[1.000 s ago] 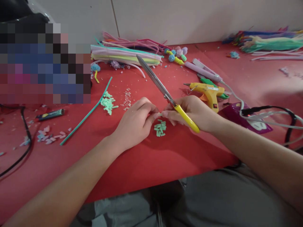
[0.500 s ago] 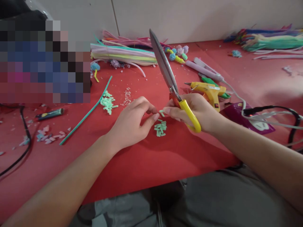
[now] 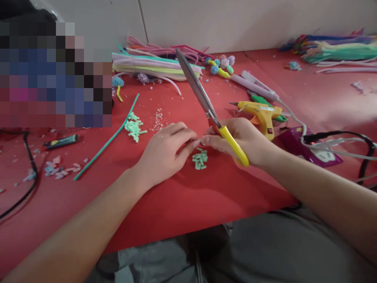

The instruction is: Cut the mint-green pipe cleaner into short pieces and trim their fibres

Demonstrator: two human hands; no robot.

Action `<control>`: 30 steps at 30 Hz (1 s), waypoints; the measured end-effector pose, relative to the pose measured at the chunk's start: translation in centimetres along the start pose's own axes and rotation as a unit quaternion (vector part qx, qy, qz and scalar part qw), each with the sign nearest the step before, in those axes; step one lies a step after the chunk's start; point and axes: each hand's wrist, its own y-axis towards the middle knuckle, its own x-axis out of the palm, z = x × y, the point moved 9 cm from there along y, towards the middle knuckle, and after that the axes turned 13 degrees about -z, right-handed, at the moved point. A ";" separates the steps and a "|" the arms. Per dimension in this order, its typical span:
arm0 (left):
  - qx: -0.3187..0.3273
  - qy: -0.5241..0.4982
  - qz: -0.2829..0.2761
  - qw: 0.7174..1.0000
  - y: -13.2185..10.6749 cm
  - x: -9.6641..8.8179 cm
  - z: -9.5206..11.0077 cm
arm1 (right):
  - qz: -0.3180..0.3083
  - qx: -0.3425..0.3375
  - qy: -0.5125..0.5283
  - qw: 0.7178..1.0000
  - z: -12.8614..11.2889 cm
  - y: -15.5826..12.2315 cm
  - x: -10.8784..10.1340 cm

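Observation:
My right hand (image 3: 240,137) is closed around a pair of scissors (image 3: 198,84) with yellow handles, their long blades together and tilted up to the left. Its thumb and forefinger reach toward my left hand (image 3: 167,151), whose thumb and fingertips are pinched together. Between the two sets of fingertips a short green pipe cleaner piece (image 3: 202,142) shows, partly hidden. Just below lies a small pile of cut green pieces (image 3: 200,159) on the red tabletop (image 3: 188,200). Left of my left hand are a larger green heap (image 3: 134,127) and a long green pipe cleaner (image 3: 107,143).
A yellow glue gun (image 3: 260,112), a lilac hair-iron-like tool (image 3: 255,86) and a purple power strip (image 3: 312,147) with cables lie to the right. Pipe cleaner bundles (image 3: 156,65) line the back. At left are pink and lilac scraps (image 3: 60,169), a lighter-like tube (image 3: 61,142) and a blurred-out person.
The scissors have tipped further left and down. My two hands' fingertips have come closer together, covering more of the green piece between them.

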 end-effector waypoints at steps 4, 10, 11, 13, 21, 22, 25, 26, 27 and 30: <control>0.019 0.057 -0.001 0.998 -0.1 0.0 0.5 | -0.002 -0.004 0.019 1.000 -0.2 0.0 0.4; 0.021 0.094 -0.028 0.995 -0.1 0.2 1.1 | -0.001 -0.018 0.051 0.999 -1.0 -0.1 1.1; 0.018 0.080 -0.029 0.996 -0.1 0.2 1.0 | -0.001 -0.019 0.049 0.999 -1.1 -0.2 1.1; 0.006 0.031 -0.030 0.999 -0.1 0.0 0.6 | 0.005 -0.019 0.031 0.999 -1.0 -0.1 0.8; -0.106 -0.174 0.031 0.979 -1.1 -1.6 -6.0 | 0.104 0.002 -0.171 0.980 1.6 -0.3 -3.3; -0.114 -0.184 0.033 0.976 -1.3 -1.6 -6.8 | 0.113 -0.004 -0.195 0.974 1.6 -0.3 -3.6; -0.132 -0.227 0.055 0.963 -1.9 -1.8 -8.5 | 0.097 0.010 -0.257 0.961 2.0 -0.2 -3.5; -0.136 -0.241 0.063 0.959 -2.0 -1.7 -8.9 | 0.091 0.012 -0.272 0.958 2.1 -0.1 -3.4; -0.138 -0.253 0.067 0.955 -2.1 -1.6 -9.1 | 0.087 0.011 -0.282 0.955 2.0 -0.1 -3.3; -0.136 -0.266 0.066 0.952 -2.1 -1.2 -9.1 | 0.080 0.008 -0.298 0.951 2.1 0.1 -3.0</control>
